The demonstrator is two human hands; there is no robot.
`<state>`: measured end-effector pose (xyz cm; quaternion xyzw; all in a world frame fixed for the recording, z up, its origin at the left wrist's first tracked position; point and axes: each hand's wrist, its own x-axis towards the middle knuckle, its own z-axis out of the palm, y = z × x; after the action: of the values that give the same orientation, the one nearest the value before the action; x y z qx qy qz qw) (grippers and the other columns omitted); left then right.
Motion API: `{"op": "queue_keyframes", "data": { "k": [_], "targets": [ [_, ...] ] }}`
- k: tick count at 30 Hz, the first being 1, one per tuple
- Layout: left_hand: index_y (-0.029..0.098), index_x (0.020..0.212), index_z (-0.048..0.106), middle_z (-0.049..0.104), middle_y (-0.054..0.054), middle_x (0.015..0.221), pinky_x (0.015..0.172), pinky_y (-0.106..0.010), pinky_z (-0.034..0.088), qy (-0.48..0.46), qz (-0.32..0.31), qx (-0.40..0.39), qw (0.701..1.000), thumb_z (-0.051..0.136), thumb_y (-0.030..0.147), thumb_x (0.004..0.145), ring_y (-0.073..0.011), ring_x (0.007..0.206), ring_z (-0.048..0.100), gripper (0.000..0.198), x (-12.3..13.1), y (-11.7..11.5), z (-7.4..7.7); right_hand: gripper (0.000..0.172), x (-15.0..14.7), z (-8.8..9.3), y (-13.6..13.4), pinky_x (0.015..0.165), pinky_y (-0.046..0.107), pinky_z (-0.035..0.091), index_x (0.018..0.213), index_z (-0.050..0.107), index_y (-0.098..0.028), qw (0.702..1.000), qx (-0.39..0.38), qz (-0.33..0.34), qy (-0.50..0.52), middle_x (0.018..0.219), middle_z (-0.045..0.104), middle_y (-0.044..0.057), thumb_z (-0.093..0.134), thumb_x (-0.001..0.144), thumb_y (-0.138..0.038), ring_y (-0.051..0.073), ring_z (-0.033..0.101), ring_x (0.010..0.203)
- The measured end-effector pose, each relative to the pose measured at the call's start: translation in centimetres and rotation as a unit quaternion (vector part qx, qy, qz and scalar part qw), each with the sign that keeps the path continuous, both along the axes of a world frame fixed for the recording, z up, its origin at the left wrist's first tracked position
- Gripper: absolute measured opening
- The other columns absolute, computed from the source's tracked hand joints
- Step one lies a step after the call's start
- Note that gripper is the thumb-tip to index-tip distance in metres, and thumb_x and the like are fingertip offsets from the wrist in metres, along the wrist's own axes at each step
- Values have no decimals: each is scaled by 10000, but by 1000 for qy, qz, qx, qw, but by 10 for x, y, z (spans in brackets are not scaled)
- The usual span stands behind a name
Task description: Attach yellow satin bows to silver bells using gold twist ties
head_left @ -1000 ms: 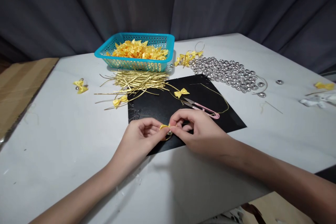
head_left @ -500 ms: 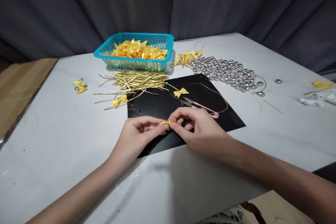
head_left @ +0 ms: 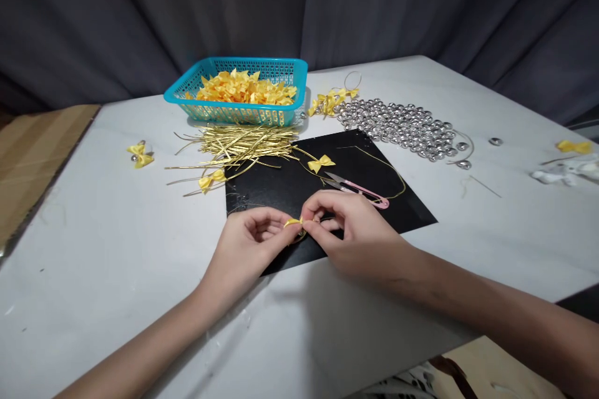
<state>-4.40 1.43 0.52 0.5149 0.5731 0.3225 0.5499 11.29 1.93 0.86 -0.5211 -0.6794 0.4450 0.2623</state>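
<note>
Dark grey curtains hang behind the pale counter (head_left: 116,249), and a black mat (head_left: 281,187) lies in the middle of it. At the mat's near edge both hands meet: the left hand (head_left: 243,249) and the right hand (head_left: 355,234) are each closed, fingertips pinched on one small yellow bow (head_left: 293,222) held just above the mat. A thin gold loop (head_left: 302,235) shows under the bow; what it is fixed to is hidden by the fingers.

Little has shifted over the last second. The bow rose a touch and flattened between the fingertips, then came back down to nearly where it was – and the gold loop, hidden half a second ago, shows again. Neither pinch let go, so by my reading the fiddling at this one bow is not finished.

Pink snips (head_left: 362,190) lie untouched on the mat just beyond the right hand, with a loose bow (head_left: 321,163) further in. Beyond the mat's far edge sit gold wire ties (head_left: 243,142) and a teal basket (head_left: 224,113) of bows – silver beads (head_left: 397,124) lie off its far right corner
</note>
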Motion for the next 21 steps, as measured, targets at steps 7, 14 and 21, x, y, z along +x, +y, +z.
{"op": "queue_keyframes", "data": {
  "k": [7, 14, 21],
  "targets": [
    [152, 715, 641, 617, 15, 589, 530, -179, 411, -29, -11, 18, 999, 674, 272, 716, -101, 562, 566, 125, -2, 1, 3, 116, 7, 7, 7, 397, 158, 246, 837, 492, -168, 996, -86, 27, 14, 571, 429, -66, 565, 773, -232, 43, 374, 456],
    [153, 699, 623, 555, 50, 570, 457, -162, 349, -82, 9, -7, 997, 693, 272, 699, -52, 465, 462, 138, -9, 5, 3, 337, 19, 11, 17, 444, 156, 272, 1034, 443, -154, 985, -132, 63, 95, 671, 468, -64, 626, 761, -229, 31, 348, 487],
    [162, 689, 577, 458, 73, 497, 433, -174, 277, -104, -1, -4, 995, 677, 306, 709, -49, 429, 376, 177, -15, 3, -1, 255, 23, 18, 20, 427, 175, 214, 847, 583, -126, 976, -143, 163, 28, 613, 422, -53, 591, 789, -374, 39, 290, 487]
  ]
}}
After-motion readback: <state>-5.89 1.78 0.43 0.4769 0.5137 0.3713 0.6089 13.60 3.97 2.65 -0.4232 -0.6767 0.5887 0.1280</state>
